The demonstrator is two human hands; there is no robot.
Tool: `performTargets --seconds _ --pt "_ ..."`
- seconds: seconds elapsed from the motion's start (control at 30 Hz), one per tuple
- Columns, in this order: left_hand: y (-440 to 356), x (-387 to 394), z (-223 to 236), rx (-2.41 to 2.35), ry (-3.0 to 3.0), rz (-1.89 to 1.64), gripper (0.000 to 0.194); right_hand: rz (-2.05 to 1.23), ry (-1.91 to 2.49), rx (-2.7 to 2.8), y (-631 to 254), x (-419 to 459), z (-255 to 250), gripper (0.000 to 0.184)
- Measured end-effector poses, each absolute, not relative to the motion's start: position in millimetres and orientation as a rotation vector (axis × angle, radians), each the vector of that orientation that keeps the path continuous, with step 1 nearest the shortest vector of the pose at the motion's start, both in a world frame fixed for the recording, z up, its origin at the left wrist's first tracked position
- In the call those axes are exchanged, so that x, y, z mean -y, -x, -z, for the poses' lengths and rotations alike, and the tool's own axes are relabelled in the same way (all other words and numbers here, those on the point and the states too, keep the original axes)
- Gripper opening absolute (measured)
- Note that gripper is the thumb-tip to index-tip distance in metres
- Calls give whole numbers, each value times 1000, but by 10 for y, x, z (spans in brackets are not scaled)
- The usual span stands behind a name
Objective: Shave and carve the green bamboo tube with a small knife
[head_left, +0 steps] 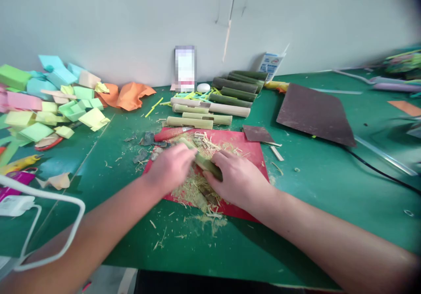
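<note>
My left hand (171,166) and my right hand (237,176) are both closed around a green bamboo piece (204,162) that lies across a red mat (250,151) on the green table. The left hand looks smeared by motion. Pale shavings (192,188) are heaped under the piece and spill over the mat's near edge. A red-handled knife (173,133) lies at the mat's far left corner.
Cut bamboo lengths (210,107) lie behind the mat, darker green ones (238,85) further back. Dark sandpaper sheets (314,112) lie to the right. Coloured paper pieces (49,101) pile up at the left. A white cable (49,197) loops at the near left.
</note>
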State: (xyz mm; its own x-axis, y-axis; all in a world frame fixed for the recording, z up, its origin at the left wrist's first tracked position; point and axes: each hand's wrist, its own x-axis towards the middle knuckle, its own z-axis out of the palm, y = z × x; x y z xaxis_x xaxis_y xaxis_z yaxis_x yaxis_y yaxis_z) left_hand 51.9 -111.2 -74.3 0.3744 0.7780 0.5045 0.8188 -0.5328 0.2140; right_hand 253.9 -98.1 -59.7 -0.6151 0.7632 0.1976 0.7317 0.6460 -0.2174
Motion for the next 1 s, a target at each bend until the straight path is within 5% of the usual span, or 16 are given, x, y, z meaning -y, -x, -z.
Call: performTargets --seconds 1.0 --pt "-495 1119 783 1492 2456 907 24 -209 1240 2577 -2559 960 578 18"
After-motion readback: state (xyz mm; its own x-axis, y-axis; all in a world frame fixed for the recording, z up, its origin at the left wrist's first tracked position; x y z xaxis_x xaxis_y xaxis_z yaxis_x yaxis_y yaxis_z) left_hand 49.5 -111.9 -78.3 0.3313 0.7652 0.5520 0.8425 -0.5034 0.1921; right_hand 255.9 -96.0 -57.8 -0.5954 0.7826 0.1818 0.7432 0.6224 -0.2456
